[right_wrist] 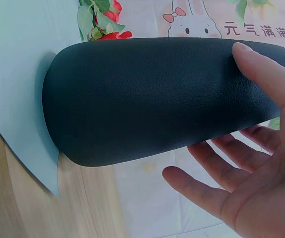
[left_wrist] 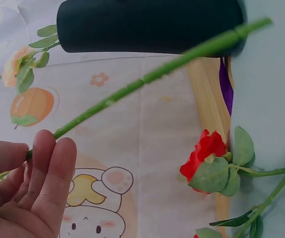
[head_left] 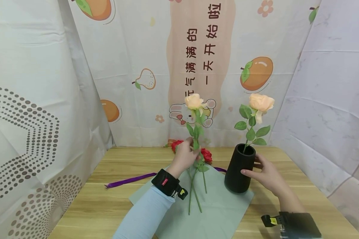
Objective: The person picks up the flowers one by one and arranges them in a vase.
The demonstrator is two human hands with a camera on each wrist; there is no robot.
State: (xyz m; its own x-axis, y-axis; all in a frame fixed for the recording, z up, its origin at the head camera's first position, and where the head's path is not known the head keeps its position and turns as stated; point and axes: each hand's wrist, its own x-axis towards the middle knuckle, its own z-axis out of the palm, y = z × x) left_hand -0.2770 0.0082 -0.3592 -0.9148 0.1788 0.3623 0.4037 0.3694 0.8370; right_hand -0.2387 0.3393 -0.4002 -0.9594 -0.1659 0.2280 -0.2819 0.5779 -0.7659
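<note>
My left hand (head_left: 183,157) pinches the green stem (left_wrist: 127,89) of a peach rose (head_left: 193,101) between thumb and fingers. That rose stands upright above the paper, its cut end pointing down. My right hand (head_left: 267,174) holds the side of a black vase (head_left: 239,171), thumb on the near face and fingers curving round behind. A second peach rose (head_left: 261,103) with green leaves stands in the vase, leaning right. Red roses (head_left: 206,155) lie behind my left hand, which partly hides them, with their stems (head_left: 195,194) toward me.
Pale green wrapping paper (head_left: 215,215) lies on the wooden table (head_left: 89,205), with the vase on its right corner. A purple ribbon (head_left: 131,180) runs out from under the paper to the left. A printed curtain (head_left: 131,39) hangs behind the table.
</note>
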